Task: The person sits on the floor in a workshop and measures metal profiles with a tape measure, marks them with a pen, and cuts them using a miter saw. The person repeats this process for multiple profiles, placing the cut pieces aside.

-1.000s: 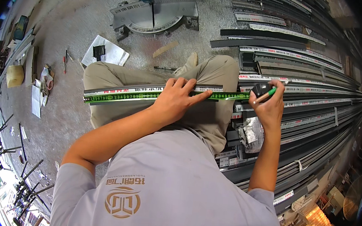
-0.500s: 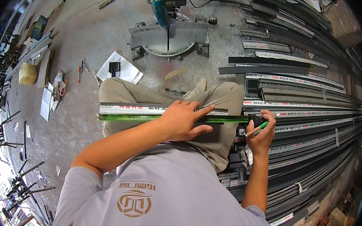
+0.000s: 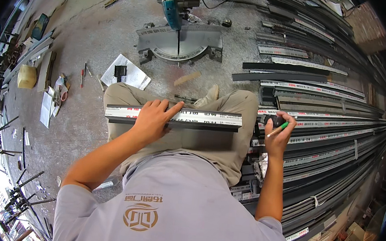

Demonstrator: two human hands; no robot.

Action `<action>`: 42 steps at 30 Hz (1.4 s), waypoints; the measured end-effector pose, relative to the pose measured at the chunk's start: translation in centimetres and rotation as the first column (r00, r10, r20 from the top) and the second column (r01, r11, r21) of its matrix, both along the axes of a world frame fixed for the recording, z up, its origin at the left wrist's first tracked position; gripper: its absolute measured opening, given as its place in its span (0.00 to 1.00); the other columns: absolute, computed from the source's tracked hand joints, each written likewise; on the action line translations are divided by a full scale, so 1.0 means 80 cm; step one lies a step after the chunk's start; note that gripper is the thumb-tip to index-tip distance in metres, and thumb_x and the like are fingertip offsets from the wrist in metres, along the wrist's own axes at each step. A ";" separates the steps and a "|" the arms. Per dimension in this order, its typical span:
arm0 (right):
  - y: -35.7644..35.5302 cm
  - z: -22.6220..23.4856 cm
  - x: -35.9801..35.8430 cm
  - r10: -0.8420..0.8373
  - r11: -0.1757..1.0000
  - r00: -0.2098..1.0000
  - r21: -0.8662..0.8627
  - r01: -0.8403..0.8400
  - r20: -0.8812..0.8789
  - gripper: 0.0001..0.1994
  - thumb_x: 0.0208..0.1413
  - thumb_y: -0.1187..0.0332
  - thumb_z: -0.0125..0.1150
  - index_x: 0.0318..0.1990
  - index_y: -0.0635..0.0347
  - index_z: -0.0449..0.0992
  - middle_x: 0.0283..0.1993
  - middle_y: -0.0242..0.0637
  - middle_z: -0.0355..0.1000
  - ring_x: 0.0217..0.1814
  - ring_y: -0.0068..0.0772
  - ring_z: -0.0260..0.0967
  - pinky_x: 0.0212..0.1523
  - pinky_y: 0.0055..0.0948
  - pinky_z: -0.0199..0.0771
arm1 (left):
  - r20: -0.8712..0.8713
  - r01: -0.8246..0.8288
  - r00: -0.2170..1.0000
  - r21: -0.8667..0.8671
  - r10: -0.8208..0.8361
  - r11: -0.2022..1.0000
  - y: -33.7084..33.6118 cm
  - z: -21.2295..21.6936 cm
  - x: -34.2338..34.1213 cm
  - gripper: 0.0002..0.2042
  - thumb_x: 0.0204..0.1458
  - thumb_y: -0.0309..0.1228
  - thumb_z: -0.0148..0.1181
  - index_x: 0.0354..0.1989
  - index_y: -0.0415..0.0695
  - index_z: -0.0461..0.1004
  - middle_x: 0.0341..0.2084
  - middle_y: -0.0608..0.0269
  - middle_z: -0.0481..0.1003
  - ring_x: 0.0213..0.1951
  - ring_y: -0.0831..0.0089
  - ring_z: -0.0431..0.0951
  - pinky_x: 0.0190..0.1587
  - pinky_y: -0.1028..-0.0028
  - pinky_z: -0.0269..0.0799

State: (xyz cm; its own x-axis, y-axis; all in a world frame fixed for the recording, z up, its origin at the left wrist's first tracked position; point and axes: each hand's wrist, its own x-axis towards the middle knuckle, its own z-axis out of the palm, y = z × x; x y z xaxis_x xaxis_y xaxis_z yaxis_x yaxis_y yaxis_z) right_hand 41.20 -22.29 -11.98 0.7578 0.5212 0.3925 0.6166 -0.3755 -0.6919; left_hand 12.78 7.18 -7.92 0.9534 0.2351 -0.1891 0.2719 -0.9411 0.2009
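A short dark metal profile (image 3: 202, 117) with white printed film lies across my thighs. My left hand (image 3: 153, 120) grips it left of its middle, the fingers over its far edge and the thumb mostly hidden. Just beyond the profile's right end, my right hand (image 3: 278, 136) is closed around a black tape measure (image 3: 274, 123), partly covered by the fingers. The same hand holds a green and white pen (image 3: 278, 129), slanted with its white end toward the profile. No tape blade shows outside the case.
A mitre saw (image 3: 178, 39) stands on the floor ahead. Long profiles (image 3: 323, 129) lie stacked to my right. White paper (image 3: 125, 72) with a small black piece on it rests beyond my left knee. At the left are a yellowish container (image 3: 27, 77) and a red pen (image 3: 82, 78).
The green tape blade that stretched along the profile has gone back into its case. My left hand has slid left along the profile, which has turned to show more of its printed film.
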 end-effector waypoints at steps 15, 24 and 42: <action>0.386 -0.275 -0.044 0.134 0.663 0.942 -0.679 -0.316 -0.307 0.37 0.47 0.54 0.73 0.61 0.58 0.64 0.52 0.57 0.76 0.55 0.64 0.75 0.54 0.56 0.78 | 0.280 -0.337 0.924 0.271 0.261 0.902 0.290 -0.064 -0.055 0.40 0.41 0.28 0.74 0.69 0.56 0.69 0.43 0.59 0.73 0.49 0.57 0.74 0.56 0.58 0.67; 0.414 -0.222 -0.005 0.466 0.671 0.874 -0.588 -0.451 -0.138 0.43 0.52 0.58 0.73 0.74 0.57 0.58 0.69 0.51 0.63 0.72 0.58 0.60 0.67 0.55 0.69 | 0.296 -0.352 0.914 0.246 0.276 0.903 0.406 -0.218 -0.001 0.42 0.43 0.23 0.68 0.72 0.61 0.64 0.49 0.57 0.73 0.51 0.55 0.74 0.59 0.57 0.67; 0.613 0.027 0.103 0.490 0.860 0.680 -0.429 -0.275 0.546 0.63 0.43 0.25 0.68 0.79 0.57 0.49 0.82 0.48 0.44 0.85 0.52 0.35 0.80 0.59 0.31 | 0.320 -0.350 0.920 0.410 0.227 0.842 0.551 -0.348 0.083 0.44 0.55 0.23 0.57 0.78 0.77 0.52 0.61 0.55 0.69 0.55 0.59 0.73 0.60 0.61 0.67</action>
State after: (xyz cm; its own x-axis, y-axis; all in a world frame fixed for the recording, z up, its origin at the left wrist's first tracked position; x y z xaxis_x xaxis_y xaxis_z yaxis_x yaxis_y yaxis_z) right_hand 49.45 26.72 -9.82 0.1052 0.8751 0.4723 0.9928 -0.1194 0.0002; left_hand 19.40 51.23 -35.73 0.8281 0.5065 0.2402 0.5441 -0.8293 -0.1275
